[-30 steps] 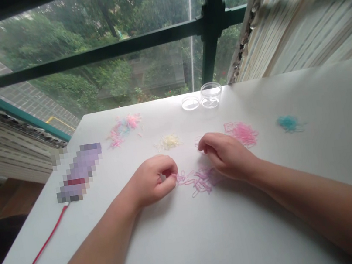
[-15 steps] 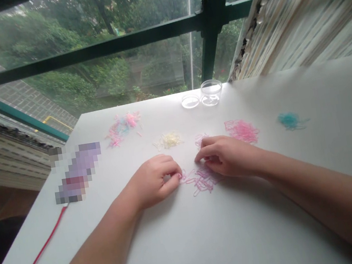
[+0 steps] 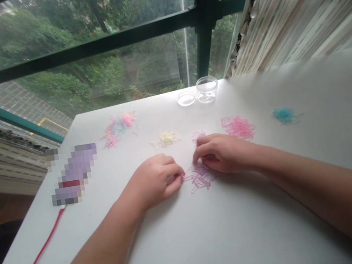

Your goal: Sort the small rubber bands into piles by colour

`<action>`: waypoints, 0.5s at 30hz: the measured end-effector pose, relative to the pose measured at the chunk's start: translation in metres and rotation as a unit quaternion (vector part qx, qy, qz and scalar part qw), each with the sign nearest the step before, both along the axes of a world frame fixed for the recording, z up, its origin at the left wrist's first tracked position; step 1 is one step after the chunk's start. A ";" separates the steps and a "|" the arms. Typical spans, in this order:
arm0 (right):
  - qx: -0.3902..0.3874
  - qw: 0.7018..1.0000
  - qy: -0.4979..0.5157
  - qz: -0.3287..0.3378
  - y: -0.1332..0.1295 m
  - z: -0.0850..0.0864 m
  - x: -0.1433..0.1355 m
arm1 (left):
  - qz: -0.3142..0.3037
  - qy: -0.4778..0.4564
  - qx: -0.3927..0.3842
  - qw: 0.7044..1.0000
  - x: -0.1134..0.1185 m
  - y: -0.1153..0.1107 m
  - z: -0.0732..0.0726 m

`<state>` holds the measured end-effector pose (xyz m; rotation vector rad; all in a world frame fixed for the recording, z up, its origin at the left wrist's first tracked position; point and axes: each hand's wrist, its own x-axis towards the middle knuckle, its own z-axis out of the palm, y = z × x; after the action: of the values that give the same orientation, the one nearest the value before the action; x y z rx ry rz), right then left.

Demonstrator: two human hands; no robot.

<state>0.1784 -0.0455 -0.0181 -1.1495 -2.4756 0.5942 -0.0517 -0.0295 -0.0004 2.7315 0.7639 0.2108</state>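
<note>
Purple loops [image 3: 200, 182] lie in a loose tangle on the tabletop [image 3: 229, 225], between the hands. Left hand [image 3: 157, 181]: fingers close together at the tangle's near-left edge; any grip cannot be told. Right hand [image 3: 228, 153]: fingers curled over its right side, their closure unclear. Good handling probably calls for light fingertip pinches, one loop apiece, and a wrist clear of the pink pile [image 3: 240, 128].

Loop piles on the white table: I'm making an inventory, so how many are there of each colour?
Mixed pink and blue pile: 1
Pale yellow pile: 1
Pink pile: 1
Teal pile: 1
Purple piles: 2, the smaller partly behind the right hand
Total: 6
</note>
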 end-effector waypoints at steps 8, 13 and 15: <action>-0.008 1.000 -0.005 0.008 0.003 -0.003 0.001 | 0.010 0.017 -0.004 1.000 0.000 -0.001 0.002; 0.012 1.000 -0.024 0.015 0.003 0.000 0.001 | 0.017 0.026 -0.013 0.999 0.000 -0.002 0.005; 0.027 0.999 -0.042 0.018 0.002 0.004 0.001 | 0.019 0.032 -0.015 0.999 0.000 -0.004 0.007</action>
<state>0.1799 -0.0440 -0.0146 -1.1325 -2.5717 0.4943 -0.0520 -0.0332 0.0063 2.7077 0.8296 0.1201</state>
